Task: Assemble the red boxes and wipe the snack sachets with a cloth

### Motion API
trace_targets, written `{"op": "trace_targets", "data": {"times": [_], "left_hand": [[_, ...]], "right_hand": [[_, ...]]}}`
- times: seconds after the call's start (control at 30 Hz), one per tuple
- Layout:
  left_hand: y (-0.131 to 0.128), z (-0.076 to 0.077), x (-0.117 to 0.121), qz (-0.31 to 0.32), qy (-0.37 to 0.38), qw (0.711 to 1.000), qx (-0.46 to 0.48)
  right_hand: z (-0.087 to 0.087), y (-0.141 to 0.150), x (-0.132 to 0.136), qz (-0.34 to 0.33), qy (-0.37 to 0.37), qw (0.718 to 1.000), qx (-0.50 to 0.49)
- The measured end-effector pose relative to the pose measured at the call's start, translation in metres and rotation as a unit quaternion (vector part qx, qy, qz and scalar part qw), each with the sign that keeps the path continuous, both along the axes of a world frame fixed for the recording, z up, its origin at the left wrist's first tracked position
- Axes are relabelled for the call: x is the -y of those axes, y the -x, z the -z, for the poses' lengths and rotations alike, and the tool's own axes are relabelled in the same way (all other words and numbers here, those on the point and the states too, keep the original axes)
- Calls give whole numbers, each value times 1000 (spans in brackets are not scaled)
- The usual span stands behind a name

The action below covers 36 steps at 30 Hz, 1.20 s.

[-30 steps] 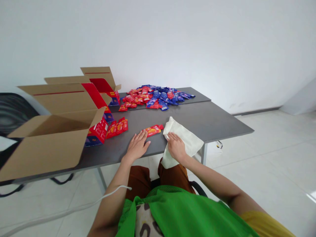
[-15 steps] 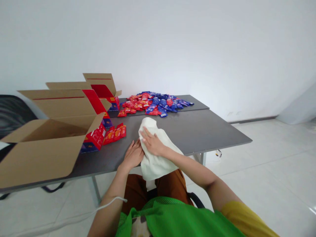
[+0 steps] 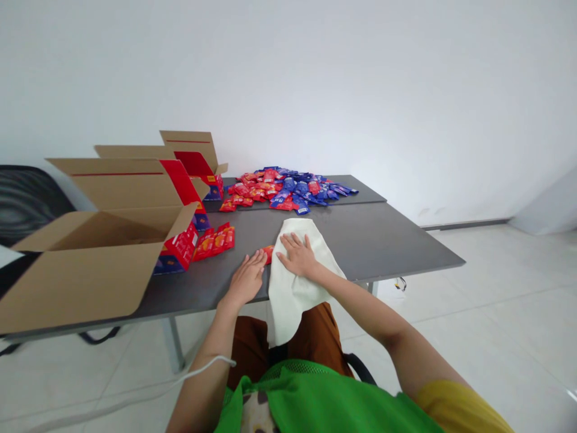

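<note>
My right hand point(image 3: 297, 255) lies flat with fingers spread on a cream cloth bag point(image 3: 297, 282) that is laid over the near edge of the grey table point(image 3: 383, 237) and hangs down towards my lap. My left hand point(image 3: 247, 278) rests flat on the table just left of the bag, fingers stretched out. A red packet point(image 3: 268, 253) lies between my hands, mostly covered by the bag. A short row of red packets point(image 3: 215, 239) lies further left.
A big open cardboard box point(image 3: 90, 252) stands at the table's left, with red cartons point(image 3: 178, 249) beside it and more open boxes point(image 3: 189, 156) behind. A heap of red and blue packets point(image 3: 288, 186) covers the far side. A black chair point(image 3: 27, 198) is at the left.
My right hand lifted the bag, swung it left and laid it flat over the red packet. My left hand stayed on the table beside it.
</note>
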<state>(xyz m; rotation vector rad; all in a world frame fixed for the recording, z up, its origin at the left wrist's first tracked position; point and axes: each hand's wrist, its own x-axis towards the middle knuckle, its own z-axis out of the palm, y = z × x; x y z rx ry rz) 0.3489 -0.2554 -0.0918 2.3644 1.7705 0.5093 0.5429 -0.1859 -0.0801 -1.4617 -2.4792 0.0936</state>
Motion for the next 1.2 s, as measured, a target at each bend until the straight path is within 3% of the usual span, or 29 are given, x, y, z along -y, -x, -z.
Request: {"op": "trace_targets", "data": {"times": [0.1, 0.33, 0.5, 0.73, 0.83, 0.93, 1.1, 1.2], "left_hand": [[1, -1, 0, 14, 8, 1000, -5], [3, 1, 0, -3, -12, 1000, 4], [3, 2, 0, 3, -2, 1000, -14], [4, 2, 0, 7, -2, 1000, -22], [4, 1, -1, 10, 3, 1000, -29], [5, 2, 0, 13, 3, 999, -40], [6, 1, -1, 16, 6, 998, -54], [4, -4, 0, 20, 17, 998, -64]], "right_hand": [[-2, 9, 5, -21, -3, 1000, -4], [-9, 37, 13, -147, 17, 989, 16], [-16, 15, 12, -215, 47, 975, 34], [-32, -42, 25, -327, 180, 928, 13], [-37, -61, 27, -323, 201, 925, -8], [-32, -67, 26, -302, 170, 938, -2], [-15, -56, 17, -210, 88, 974, 12], [-15, -40, 5, -174, 97, 980, 22]]}}
